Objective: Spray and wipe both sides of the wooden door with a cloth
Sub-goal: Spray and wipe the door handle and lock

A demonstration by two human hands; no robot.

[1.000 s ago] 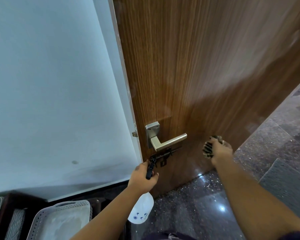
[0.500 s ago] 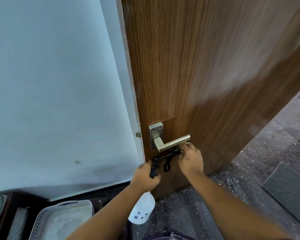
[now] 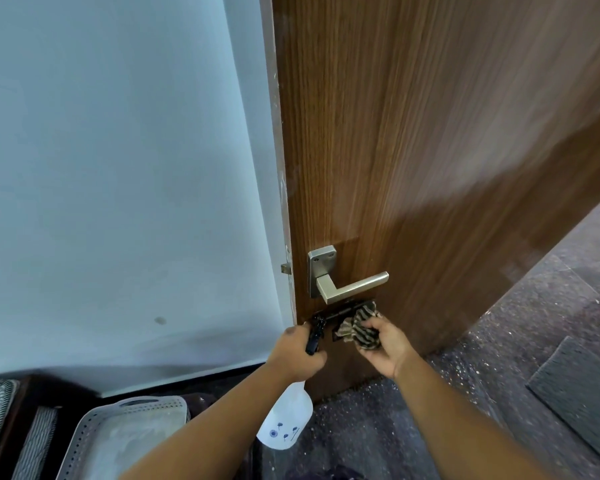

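Note:
The wooden door (image 3: pixel 430 150) stands ajar ahead of me, its brown face filling the right of the view. A silver lever handle (image 3: pixel 347 284) sits near its left edge, with a black bolt (image 3: pixel 347 311) just under it. My left hand (image 3: pixel 297 355) grips the black trigger head of a white spray bottle (image 3: pixel 284 422), whose body hangs below my wrist. My right hand (image 3: pixel 387 346) holds a bunched striped cloth (image 3: pixel 357 329) against the door just below the handle, over the right part of the bolt.
A pale wall (image 3: pixel 118 168) fills the left. At the lower left stand a white perforated basket (image 3: pixel 118 438) and striped items on dark furniture. The speckled dark stone floor (image 3: pixel 482 375) spreads to the right, with a grey mat (image 3: pixel 579 393) on it.
My right hand has moved with the cloth from lower right on the door to the spot under the handle, then turned palm up. My left hand keeps the bottle in place.

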